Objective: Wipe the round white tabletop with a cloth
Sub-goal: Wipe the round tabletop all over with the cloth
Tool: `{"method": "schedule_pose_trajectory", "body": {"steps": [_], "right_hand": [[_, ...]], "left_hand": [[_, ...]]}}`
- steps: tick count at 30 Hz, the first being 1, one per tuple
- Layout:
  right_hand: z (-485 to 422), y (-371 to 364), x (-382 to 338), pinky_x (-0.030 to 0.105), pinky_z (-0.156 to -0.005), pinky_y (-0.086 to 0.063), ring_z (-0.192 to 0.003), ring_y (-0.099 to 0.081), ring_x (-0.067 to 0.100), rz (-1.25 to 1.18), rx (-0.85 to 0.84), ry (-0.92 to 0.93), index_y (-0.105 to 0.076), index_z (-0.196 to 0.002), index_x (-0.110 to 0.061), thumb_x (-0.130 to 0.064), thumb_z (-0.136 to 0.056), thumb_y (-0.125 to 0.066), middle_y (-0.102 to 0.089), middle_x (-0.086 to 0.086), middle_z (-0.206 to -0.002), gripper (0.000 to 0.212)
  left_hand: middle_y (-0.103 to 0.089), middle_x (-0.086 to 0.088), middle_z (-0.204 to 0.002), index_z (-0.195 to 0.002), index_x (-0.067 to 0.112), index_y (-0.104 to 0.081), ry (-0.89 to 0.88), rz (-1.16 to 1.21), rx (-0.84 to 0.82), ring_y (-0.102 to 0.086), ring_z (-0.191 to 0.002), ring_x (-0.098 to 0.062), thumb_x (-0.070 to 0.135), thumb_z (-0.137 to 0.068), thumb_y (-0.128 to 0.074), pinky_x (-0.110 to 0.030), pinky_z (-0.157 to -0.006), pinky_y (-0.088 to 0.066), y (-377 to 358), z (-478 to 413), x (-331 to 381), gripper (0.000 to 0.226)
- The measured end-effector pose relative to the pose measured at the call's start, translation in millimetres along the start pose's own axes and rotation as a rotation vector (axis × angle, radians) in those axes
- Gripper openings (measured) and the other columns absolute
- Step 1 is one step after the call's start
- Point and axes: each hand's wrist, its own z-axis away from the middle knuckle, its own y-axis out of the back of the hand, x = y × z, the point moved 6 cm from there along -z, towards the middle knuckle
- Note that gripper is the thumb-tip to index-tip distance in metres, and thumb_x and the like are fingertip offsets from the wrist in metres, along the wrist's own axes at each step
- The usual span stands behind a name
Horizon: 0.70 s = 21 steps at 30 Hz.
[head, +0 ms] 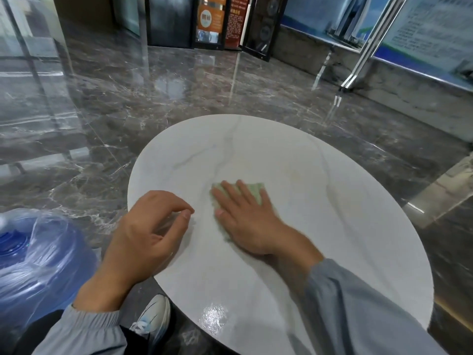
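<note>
Cloth (252, 194), likely soft and light, is pressed flat near the middle of the tabletop (332, 239) by the straight fingers (227, 193) of the right hand (249, 226), best pushed from on top, while nothing is held in the loosely curled left hand (143, 231).

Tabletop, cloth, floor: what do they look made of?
Tabletop: white marble or marble-look slab, polished; faint grey veins, glare spot near the edge.
Cloth: pale green soft textile, possibly microfibre; lies limp and flat under the right hand.
Floor: dark grey-brown polished stone or tile; white veins, mirror-like reflections.
</note>
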Motion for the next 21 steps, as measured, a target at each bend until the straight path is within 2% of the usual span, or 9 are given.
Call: {"method": "schedule_pose_trajectory", "body": {"steps": [3, 6, 10, 13, 17, 21], "right_hand": [[1.2, -2.6, -28.6, 0.051, -0.123, 0.019, -0.156, 0.021, 0.008, -0.048, 0.03, 0.103, 0.004, -0.163, -0.045, -0.053, -0.11, -0.013, 0.013, -0.02, -0.171, 0.056], [5.0, 2.5, -3.8, 0.043, -0.125, 0.016, -0.156, 0.015, 0.002, -0.059, 0.044, 0.1, 0.0, -0.162, -0.05, -0.057, -0.109, -0.016, 0.007, -0.025, -0.171, 0.056], [-3.3, 15.8, 83.1, 0.05, -0.126, 0.008, -0.159, 0.01, 0.008, -0.061, 0.048, -0.21, 0.0, -0.163, -0.047, -0.055, -0.109, -0.017, 0.005, -0.022, -0.171, 0.057], [-15.7, 20.1, 96.6, 0.057, -0.124, 0.012, -0.158, 0.015, 0.015, -0.081, 0.007, -0.334, 0.006, -0.163, -0.044, -0.051, -0.11, -0.012, 0.013, -0.018, -0.172, 0.057], [-11.5, 5.1, 11.6, 0.057, -0.123, 0.015, -0.157, 0.021, 0.013, -0.052, -0.007, -0.069, 0.008, -0.163, -0.043, -0.051, -0.11, -0.01, 0.016, -0.019, -0.171, 0.057], [37.2, -7.7, -34.8, 0.043, -0.123, 0.021, -0.154, 0.023, 0.003, -0.013, 0.068, 0.147, 0.004, -0.162, -0.049, -0.054, -0.11, -0.015, 0.012, -0.024, -0.17, 0.056]], "left_hand": [[-0.067, 0.005, -0.089, -0.089, 0.011, -0.073, -0.016, -0.029, -0.022, -0.066, -0.086, -0.022, 0.015, -0.097, -0.065, -0.041, -0.077, -0.052, -1.1, -1.6, -1.8, 0.011], [-0.067, 0.009, -0.091, -0.091, 0.014, -0.073, -0.004, -0.019, -0.064, -0.066, -0.088, -0.019, 0.021, -0.098, -0.064, -0.04, -0.077, -0.053, -2.4, -0.4, -5.1, 0.013], [-0.067, 0.014, -0.091, -0.091, 0.02, -0.073, 0.024, -0.044, -0.1, -0.066, -0.089, -0.015, 0.03, -0.099, -0.06, -0.041, -0.078, -0.053, -6.0, 1.8, -8.1, 0.018], [-0.067, 0.017, -0.089, -0.089, 0.024, -0.072, 0.055, -0.076, -0.116, -0.065, -0.088, -0.013, 0.034, -0.099, -0.059, -0.042, -0.078, -0.052, -6.1, 1.9, -7.7, 0.019], [-0.067, 0.018, -0.088, -0.089, 0.026, -0.072, 0.074, -0.081, -0.129, -0.065, -0.087, -0.013, 0.036, -0.099, -0.058, -0.043, -0.078, -0.052, -7.5, 1.2, -9.3, 0.02], [-0.067, 0.016, -0.088, -0.089, 0.024, -0.072, 0.073, -0.081, -0.124, -0.066, -0.086, -0.015, 0.037, -0.099, -0.058, -0.045, -0.077, -0.052, -7.6, 0.8, -11.2, 0.021]]}}
